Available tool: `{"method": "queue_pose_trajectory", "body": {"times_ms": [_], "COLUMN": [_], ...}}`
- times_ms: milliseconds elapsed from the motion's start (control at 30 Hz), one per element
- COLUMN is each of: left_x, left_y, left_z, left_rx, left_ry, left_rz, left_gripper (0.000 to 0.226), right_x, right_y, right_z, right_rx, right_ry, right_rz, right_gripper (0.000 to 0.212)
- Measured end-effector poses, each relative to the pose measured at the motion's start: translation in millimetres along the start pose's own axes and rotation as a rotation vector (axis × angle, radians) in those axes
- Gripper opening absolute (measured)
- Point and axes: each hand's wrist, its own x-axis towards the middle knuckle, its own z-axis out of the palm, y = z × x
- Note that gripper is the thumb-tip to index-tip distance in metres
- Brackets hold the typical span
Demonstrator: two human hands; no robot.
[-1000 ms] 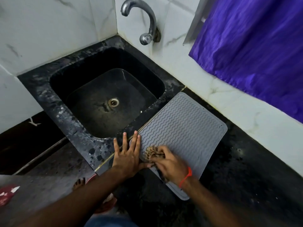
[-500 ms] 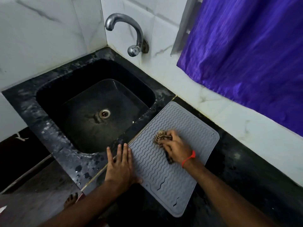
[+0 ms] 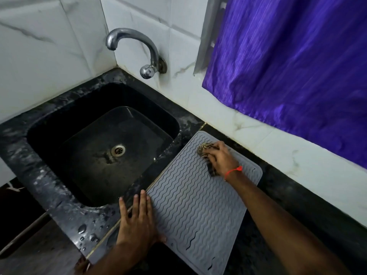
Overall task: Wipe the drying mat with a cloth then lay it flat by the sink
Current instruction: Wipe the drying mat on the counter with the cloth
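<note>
Right hand [image 3: 220, 155] gripping cloth [image 3: 206, 153] on drying mat [image 3: 198, 205], left hand [image 3: 137, 219] flat, fingers straight, at mat's edge

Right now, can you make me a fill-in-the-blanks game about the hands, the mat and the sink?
1. The right hand holds a ____ against the grey mat.
2. The left hand lies ____ on the mat's near edge.
3. The mat sits to the ____ of the black sink.
4. The curtain is ____.

Missing words: cloth; flat; right; purple
</note>
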Motion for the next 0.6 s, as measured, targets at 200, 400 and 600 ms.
{"method": "queue_pose_trajectory", "body": {"times_ms": [200,400,600], "left_x": [2,5,5], "left_y": [2,-3,-6], "left_z": [-1,-2,6], "left_rx": [0.011,-0.041,-0.174], "left_ry": [-0.012,0.026,0.093], "left_rz": [0.006,0.013,0.035], "left_gripper": [0.121,0.121,0.117], "right_x": [26,-24,-176], "right_y": [48,2,-98], "right_z": [-28,-20,50], "right_rx": [-0.034,0.174,0.217], "right_ry": [0.168,0.357,-0.010], "right_rz": [0.206,0.242,-0.144], "right_gripper": [0.030,0.032,0.039]}}
